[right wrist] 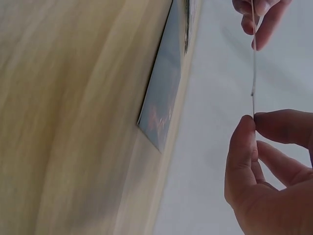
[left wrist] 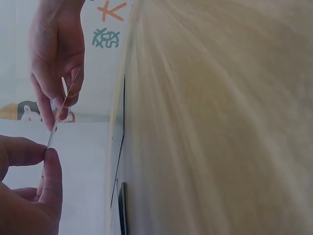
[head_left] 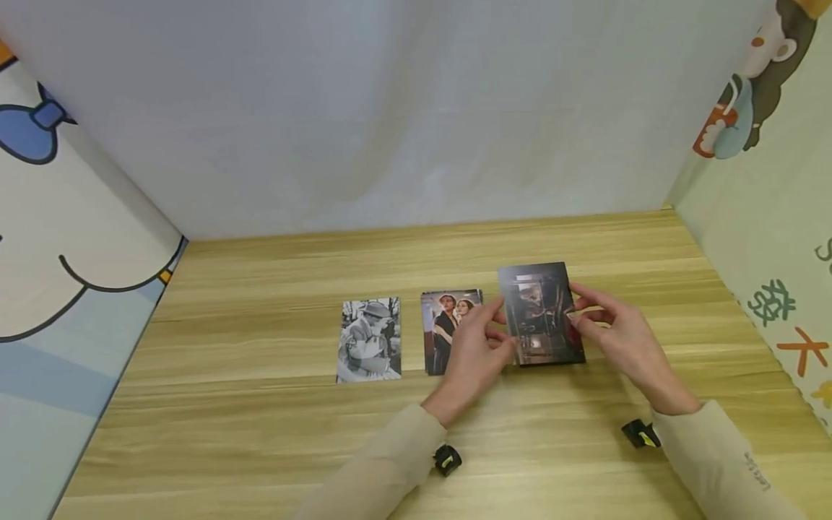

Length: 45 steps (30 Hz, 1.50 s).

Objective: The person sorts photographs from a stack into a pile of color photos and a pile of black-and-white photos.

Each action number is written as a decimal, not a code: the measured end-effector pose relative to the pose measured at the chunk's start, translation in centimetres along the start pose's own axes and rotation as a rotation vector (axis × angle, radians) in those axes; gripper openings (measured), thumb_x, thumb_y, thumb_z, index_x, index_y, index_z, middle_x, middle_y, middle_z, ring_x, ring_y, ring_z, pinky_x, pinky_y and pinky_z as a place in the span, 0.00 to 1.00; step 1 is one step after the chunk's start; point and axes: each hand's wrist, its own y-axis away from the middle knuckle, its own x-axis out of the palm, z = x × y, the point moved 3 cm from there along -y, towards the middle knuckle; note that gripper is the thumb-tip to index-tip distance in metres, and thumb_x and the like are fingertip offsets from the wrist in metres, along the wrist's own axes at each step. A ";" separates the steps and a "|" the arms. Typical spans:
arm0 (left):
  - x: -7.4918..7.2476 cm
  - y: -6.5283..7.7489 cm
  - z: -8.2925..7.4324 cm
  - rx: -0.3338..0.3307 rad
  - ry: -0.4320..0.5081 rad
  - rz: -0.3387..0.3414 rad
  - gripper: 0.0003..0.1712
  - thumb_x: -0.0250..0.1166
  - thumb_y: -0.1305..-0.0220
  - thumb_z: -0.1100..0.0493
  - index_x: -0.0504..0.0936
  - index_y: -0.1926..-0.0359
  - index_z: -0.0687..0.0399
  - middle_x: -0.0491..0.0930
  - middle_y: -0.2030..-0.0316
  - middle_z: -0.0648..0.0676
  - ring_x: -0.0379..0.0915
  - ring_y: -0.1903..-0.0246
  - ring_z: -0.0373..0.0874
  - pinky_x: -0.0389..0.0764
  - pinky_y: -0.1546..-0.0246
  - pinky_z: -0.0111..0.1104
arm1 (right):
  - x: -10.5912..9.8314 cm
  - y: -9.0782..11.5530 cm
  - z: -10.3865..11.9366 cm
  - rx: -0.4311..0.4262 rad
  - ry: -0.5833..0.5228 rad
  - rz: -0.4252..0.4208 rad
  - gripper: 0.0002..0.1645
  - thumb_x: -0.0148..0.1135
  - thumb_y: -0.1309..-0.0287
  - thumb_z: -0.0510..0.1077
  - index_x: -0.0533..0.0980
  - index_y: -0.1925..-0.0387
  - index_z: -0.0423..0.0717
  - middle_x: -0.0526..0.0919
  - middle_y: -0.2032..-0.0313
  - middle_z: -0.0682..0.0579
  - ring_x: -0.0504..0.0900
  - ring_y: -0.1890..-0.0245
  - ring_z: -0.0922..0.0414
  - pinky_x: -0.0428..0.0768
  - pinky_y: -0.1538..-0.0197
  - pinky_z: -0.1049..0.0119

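Note:
Both hands hold one dark photo card point(head_left: 536, 307) up off the table by its opposite sides. My left hand point(head_left: 474, 350) pinches the left edge between thumb and fingers, and my right hand point(head_left: 627, 343) pinches the right edge. From the right wrist camera the held card point(right wrist: 254, 73) appears edge-on, as a thin line between the two hands. Below it on the table lies another glossy card point(right wrist: 161, 93), mostly covered by the held one in the head view. Just left of my left hand is a small stack of cards point(head_left: 438, 336) topped by a picture of two people, partly hidden by that hand.
A black-and-white photo card point(head_left: 369, 339) lies flat left of the stack. The wood-grain table point(head_left: 260, 433) meets a pale back wall point(head_left: 390, 144). Printed cartoon panels stand at the left point(head_left: 78, 217) and right point(head_left: 747, 217). Black wrist devices hang by both sleeves.

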 end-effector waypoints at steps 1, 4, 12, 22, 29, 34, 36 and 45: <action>0.1 -0.1 0.0 -0.002 -0.001 -0.002 0.40 0.69 0.43 0.77 0.70 0.28 0.68 0.78 0.53 0.56 0.78 0.65 0.34 0.84 0.60 0.23 | -0.1 0.0 0.0 0.002 0.002 0.001 0.32 0.60 0.29 0.37 0.68 0.26 0.39 0.80 0.49 0.39 0.83 0.51 0.43 0.76 0.68 0.70; 0.5 -0.2 0.0 -0.016 -0.011 -0.003 0.40 0.69 0.43 0.77 0.70 0.28 0.67 0.77 0.52 0.56 0.77 0.65 0.33 0.84 0.61 0.22 | -0.2 -0.2 -0.2 0.007 0.010 0.004 0.32 0.61 0.29 0.37 0.68 0.26 0.38 0.80 0.49 0.39 0.83 0.52 0.44 0.77 0.68 0.71; 1.2 -0.5 -0.1 -0.059 -0.095 0.014 0.41 0.71 0.41 0.73 0.70 0.27 0.63 0.77 0.50 0.55 0.75 0.66 0.31 0.82 0.63 0.19 | -0.7 -0.4 -1.0 0.010 0.036 0.005 0.33 0.63 0.31 0.37 0.69 0.27 0.37 0.81 0.50 0.41 0.82 0.57 0.60 0.76 0.66 0.72; 1.6 -0.8 0.0 -0.081 -0.222 0.020 0.41 0.72 0.41 0.69 0.70 0.27 0.62 0.79 0.50 0.53 0.74 0.68 0.28 0.75 0.53 0.27 | -0.7 -1.0 -1.7 0.022 0.029 0.069 0.35 0.61 0.31 0.36 0.65 0.26 0.34 0.79 0.47 0.36 0.83 0.47 0.37 0.79 0.62 0.76; 1.6 -1.1 0.0 -0.071 -0.311 0.061 0.40 0.70 0.39 0.68 0.69 0.26 0.64 0.79 0.49 0.55 0.75 0.64 0.35 0.74 0.53 0.28 | -0.8 -1.4 -1.9 0.040 0.036 0.110 0.36 0.60 0.31 0.35 0.63 0.26 0.29 0.79 0.46 0.34 0.83 0.46 0.36 0.80 0.60 0.77; 1.6 -1.3 0.0 -0.061 -0.357 0.077 0.41 0.69 0.40 0.68 0.68 0.26 0.64 0.79 0.49 0.55 0.74 0.61 0.39 0.75 0.53 0.28 | -0.7 -1.6 -2.1 0.042 0.051 0.127 0.34 0.61 0.31 0.36 0.64 0.27 0.29 0.80 0.47 0.34 0.83 0.46 0.36 0.80 0.61 0.75; 1.6 -1.4 0.1 -0.059 -0.366 0.079 0.41 0.69 0.41 0.68 0.69 0.26 0.64 0.80 0.49 0.54 0.75 0.61 0.39 0.75 0.53 0.28 | -0.6 -1.7 -2.2 0.047 0.055 0.135 0.34 0.61 0.31 0.36 0.64 0.27 0.29 0.80 0.46 0.34 0.83 0.46 0.36 0.80 0.61 0.74; 1.8 -1.7 0.1 -0.076 -0.394 0.108 0.40 0.70 0.39 0.68 0.69 0.26 0.64 0.79 0.47 0.55 0.75 0.63 0.37 0.76 0.53 0.29 | -0.5 -2.0 -2.7 0.051 0.065 0.156 0.34 0.61 0.31 0.35 0.64 0.28 0.27 0.79 0.45 0.32 0.83 0.46 0.36 0.80 0.62 0.75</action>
